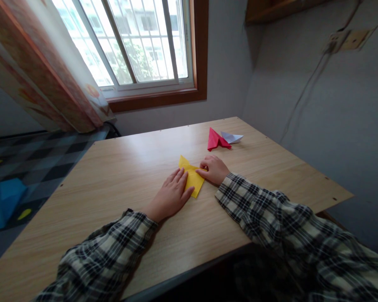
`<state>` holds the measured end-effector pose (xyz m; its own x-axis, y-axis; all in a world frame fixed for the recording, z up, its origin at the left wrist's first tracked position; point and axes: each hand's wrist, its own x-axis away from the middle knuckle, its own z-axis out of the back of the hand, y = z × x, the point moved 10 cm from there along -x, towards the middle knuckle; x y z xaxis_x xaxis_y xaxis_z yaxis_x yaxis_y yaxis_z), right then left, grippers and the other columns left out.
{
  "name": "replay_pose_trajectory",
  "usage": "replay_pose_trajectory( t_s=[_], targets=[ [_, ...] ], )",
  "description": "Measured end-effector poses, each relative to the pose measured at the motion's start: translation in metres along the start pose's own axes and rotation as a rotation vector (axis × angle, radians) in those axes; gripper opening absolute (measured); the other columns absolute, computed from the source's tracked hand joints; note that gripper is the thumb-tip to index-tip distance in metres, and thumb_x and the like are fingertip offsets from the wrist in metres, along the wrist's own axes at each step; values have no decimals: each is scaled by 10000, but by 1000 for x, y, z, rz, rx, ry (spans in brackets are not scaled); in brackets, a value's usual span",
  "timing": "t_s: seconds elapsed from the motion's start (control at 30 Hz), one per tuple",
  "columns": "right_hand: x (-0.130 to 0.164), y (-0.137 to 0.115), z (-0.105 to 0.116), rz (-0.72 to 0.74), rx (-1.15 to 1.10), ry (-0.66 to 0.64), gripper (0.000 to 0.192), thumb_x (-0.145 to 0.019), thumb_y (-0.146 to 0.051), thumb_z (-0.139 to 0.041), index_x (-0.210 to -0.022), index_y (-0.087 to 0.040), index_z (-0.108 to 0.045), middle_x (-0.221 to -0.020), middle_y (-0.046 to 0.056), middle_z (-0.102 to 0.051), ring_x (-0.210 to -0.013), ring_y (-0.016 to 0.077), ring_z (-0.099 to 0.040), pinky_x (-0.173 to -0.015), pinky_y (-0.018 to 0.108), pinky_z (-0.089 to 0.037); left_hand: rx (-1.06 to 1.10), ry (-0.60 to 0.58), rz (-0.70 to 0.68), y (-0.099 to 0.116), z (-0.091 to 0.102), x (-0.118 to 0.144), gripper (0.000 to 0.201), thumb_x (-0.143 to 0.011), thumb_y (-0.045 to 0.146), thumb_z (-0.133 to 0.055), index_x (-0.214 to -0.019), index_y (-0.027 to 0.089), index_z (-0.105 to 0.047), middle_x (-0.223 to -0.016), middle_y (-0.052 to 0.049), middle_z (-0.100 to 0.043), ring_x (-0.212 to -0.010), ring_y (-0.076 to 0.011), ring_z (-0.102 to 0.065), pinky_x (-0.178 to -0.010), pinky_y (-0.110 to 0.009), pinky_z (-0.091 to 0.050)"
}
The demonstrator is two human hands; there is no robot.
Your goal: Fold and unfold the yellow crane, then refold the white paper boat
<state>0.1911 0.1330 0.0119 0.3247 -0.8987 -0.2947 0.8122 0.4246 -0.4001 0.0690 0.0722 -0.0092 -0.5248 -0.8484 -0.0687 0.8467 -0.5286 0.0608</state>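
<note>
A folded sheet of yellow paper (195,181) lies on the wooden table, with one pointed corner standing out at its far left. My left hand (173,193) rests flat on the paper's left side, fingers stretched out and thumb near its front edge. At the paper's right corner, my right hand (214,168) has its fingers curled and pinches the edge between thumb and forefinger. Part of the yellow paper is hidden under my left fingers.
Beyond my right hand lie a red folded paper (216,139) and a white paper boat (232,137), touching or overlapping. The wooden table (129,167) ends near a wall and a window (138,46). At the left, blue paper (6,199) rests on checked cloth.
</note>
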Motion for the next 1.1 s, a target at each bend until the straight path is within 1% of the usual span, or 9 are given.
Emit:
replay_pose_trajectory(
  t_s=[0.1, 0.3, 0.43, 0.53, 0.67, 0.73, 0.87, 1.0, 1.1],
  targets=[
    [0, 1, 0, -6, -6, 1, 197, -852, -342, -659, -751, -176, -691, -847, 55, -629, -854, 184, -536, -781, 308, -376, 2, 0, -8, 2, 0, 1, 749, -975, 611, -272, -1469, 62, -398, -1544, -178, -374, -1484, -291, -227, -1217, -419, -199],
    [0, 1, 1, -19, -42, 11, 188, -823, -325, -684, -714, -175, -652, -796, 39, -612, -823, 173, -530, -775, 302, -375, -9, -41, -18, 2, -5, 2, 821, -944, 668, -287, -1500, 65, -336, -1583, -191, -282, -1493, -323, -179, -1214, -469, -181],
    [-1, 2, 2, -8, -67, 28, 181, -811, -309, -691, -707, -171, -639, -775, 35, -610, -804, 169, -527, -767, 303, -374, 6, -19, -31, 0, -6, 2, 846, -930, 695, -292, -1504, 75, -324, -1588, -199, -264, -1492, -333, -178, -1209, -486, -182],
    [-1, 2, 3, 3, -99, 41, 175, -824, -288, -670, -702, -167, -640, -758, 34, -621, -779, 164, -527, -746, 299, -376, 16, 13, -46, -1, -5, 3, 820, -931, 694, -296, -1504, 110, -338, -1591, -177, -272, -1491, -333, -183, -1207, -488, -186],
    [0, 8, 4, -33, -236, 50, 91, -856, -233, -605, -846, -167, -668, -734, 11, -640, -695, 134, -536, -658, 263, -375, 24, 16, -43, -1, -5, 3, 802, -934, 685, -309, -1505, 122, -344, -1593, -172, -270, -1490, -335, -190, -1200, -494, -206],
    [1, 8, 4, -34, -308, 50, 120, -866, -216, -578, -920, -166, -673, -712, -3, -633, -654, 122, -534, -620, 247, -370, 20, 4, -37, -1, -5, 3, 806, -937, 680, -308, -1505, 108, -342, -1592, -185, -264, -1491, -332, -187, -1200, -488, -210],
    [2, 9, 6, -16, -402, 52, 154, -857, -198, -556, -910, -155, -694, -713, -4, -628, -627, 117, -525, -587, 237, -374, 36, 3, -31, 0, -3, 3, 797, -938, 674, -320, -1501, 112, -349, -1586, -180, -284, -1488, -331, -196, -1200, -490, -215],
    [-1, 11, 8, 27, -469, 28, 216, -834, -126, -508, -924, -147, -703, -772, 12, -660, -709, 134, -569, -677, 254, -425, 41, 2, -31, 0, -1, 2, 744, -955, 632, -330, -1487, 113, -373, -1567, -171, -332, -1483, -327, -211, -1200, -482, -221],
    [-3, 11, 6, 69, -551, -29, 250, -805, -79, -472, -888, -146, -699, -855, 31, -692, -791, 142, -600, -767, 274, -458, 44, 9, -38, 1, 1, 3, 714, -960, 615, -338, -1470, 119, -399, -1560, -174, -344, -1480, -328, -220, -1194, -489, -236]
  ],
)
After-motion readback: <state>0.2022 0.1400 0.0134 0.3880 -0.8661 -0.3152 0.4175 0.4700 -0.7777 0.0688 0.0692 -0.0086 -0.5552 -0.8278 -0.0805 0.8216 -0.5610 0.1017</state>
